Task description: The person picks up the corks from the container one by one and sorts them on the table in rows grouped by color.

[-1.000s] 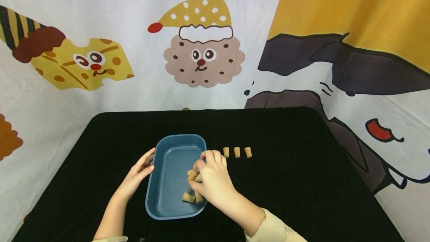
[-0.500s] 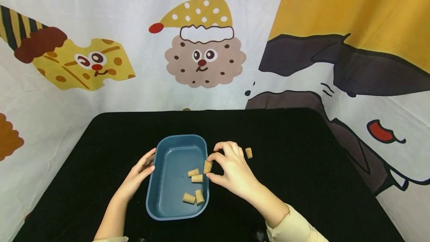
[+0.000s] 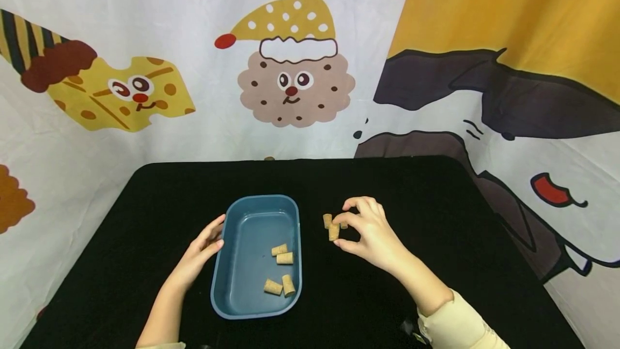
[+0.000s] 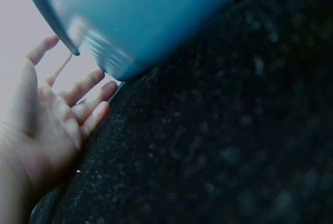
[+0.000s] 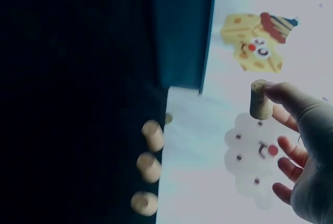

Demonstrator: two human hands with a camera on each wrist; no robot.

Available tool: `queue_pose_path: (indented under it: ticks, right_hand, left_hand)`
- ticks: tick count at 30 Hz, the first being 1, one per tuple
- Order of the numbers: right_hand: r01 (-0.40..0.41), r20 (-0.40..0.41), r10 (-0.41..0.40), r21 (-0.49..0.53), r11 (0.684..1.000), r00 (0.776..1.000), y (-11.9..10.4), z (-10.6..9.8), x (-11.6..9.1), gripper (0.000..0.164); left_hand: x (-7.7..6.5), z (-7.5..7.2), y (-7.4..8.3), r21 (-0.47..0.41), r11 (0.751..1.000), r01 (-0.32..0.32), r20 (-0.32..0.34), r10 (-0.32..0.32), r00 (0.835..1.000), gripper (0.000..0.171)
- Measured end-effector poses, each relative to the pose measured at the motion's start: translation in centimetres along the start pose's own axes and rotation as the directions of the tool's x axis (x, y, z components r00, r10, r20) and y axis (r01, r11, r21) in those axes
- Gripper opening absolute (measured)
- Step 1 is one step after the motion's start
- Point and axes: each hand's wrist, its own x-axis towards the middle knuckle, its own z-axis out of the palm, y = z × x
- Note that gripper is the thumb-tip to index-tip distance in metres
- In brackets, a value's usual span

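A blue rectangular tub rests on the black table, with several corks lying on its right side. My left hand touches the tub's left wall with loosely extended fingers; the left wrist view shows the fingertips at its lower corner. My right hand pinches a cork between thumb and index finger, to the right of the tub. In the right wrist view that cork hangs upright in the pinch. Three more corks stand in a row close by, partly hidden by the right hand in the head view.
The black cloth covers the table up to its back edge. Behind it hangs a white curtain with cartoon prints. In the right wrist view, the row of standing corks lies near the tub's wall.
My right hand has taken a cork out of the tub and moved right with it, over to the row of corks. My left hand has stayed at the tub's side.
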Motion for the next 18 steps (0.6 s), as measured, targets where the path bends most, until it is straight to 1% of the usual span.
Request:
queue_pose_path:
  ticks: [8,14,18]
  right_hand:
    - [0.008,-0.004,-0.008,-0.012,1.0,1.0,3.4,-0.9,-1.5,0.036]
    - [-0.019,0.031,0.02,-0.019,1.0,0.999,6.2,-1.5,-2.5,0.036]
    - [-0.031,0.05,0.032,-0.027,0.999,0.998,8.0,-1.6,-3.0,0.036]
  left_hand:
    - [-0.1,0.0,-0.2,0.011,1.0,-0.01,-0.01,0.01,1.0,0.055]
    - [-0.1,-0.1,-0.4,0.022,1.0,-0.006,-0.009,0.007,1.0,0.055]
    - [0.0,-0.2,-0.4,0.007,1.0,0.005,-0.004,-0.005,1.0,0.056]
